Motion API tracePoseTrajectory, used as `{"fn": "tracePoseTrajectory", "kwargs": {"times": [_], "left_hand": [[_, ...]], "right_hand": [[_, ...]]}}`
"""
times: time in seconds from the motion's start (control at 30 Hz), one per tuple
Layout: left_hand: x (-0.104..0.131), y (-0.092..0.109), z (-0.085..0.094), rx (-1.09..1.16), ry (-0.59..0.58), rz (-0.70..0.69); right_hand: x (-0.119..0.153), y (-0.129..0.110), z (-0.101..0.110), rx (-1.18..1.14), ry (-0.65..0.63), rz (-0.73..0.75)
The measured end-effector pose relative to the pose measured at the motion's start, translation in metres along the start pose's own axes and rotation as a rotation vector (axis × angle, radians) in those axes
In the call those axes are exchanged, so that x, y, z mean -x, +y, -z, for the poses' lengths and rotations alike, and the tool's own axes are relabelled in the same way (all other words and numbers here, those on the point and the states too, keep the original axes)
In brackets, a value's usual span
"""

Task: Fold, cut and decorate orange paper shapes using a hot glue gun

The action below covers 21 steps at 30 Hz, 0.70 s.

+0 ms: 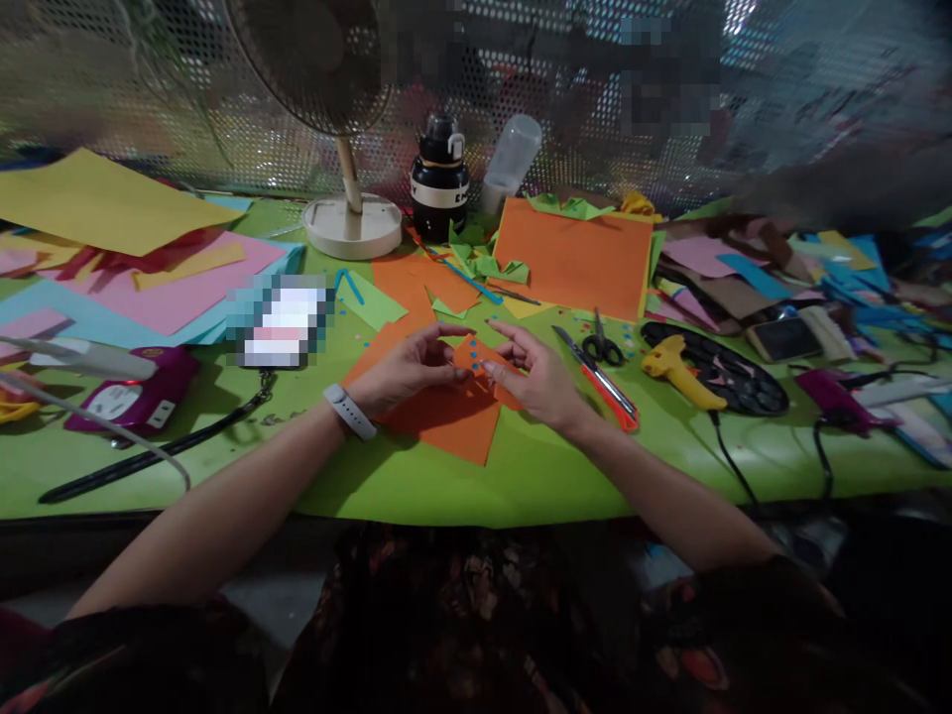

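Note:
A small orange piece (471,353) with several blue dots is held up between my two hands. My left hand (409,369), with a pale band at the wrist, pinches its left edge between thumb and fingers. On the opposite side my right hand (539,375) grips it with the thumb in front. Beneath both hands lies a larger orange sheet (461,426) on the green tabletop. Small blue dots are scattered around the hands.
Right of my hands are a red-orange cutter (614,397), black scissors (601,345) and a yellow glue gun (682,374) by a black tray (759,389). A phone (284,322) lies left. Behind stand a fan (353,226) and a black bottle (439,183).

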<state>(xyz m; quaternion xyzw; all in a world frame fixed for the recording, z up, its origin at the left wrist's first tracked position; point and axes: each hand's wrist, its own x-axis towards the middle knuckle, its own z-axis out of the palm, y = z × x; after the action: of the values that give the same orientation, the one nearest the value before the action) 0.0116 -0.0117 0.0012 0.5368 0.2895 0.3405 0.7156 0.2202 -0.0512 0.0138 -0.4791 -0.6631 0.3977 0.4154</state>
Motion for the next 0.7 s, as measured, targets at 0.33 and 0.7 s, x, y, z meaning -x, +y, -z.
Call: {"fn": "tracePoseTrajectory", "kwargs": {"times": [0.33, 0.7], "left_hand": [[-0.0003, -0.0012, -0.0014, -0.015, 0.001, -0.043], [-0.0010, -0.0021, 0.0007, -0.026, -0.001, -0.048]], "right_hand": [[-0.0015, 0.0042, -0.0001, 0.043, 0.010, 0.021], [-0.0011, 0.0034, -0.0002, 0.051, -0.006, 0.005]]}}
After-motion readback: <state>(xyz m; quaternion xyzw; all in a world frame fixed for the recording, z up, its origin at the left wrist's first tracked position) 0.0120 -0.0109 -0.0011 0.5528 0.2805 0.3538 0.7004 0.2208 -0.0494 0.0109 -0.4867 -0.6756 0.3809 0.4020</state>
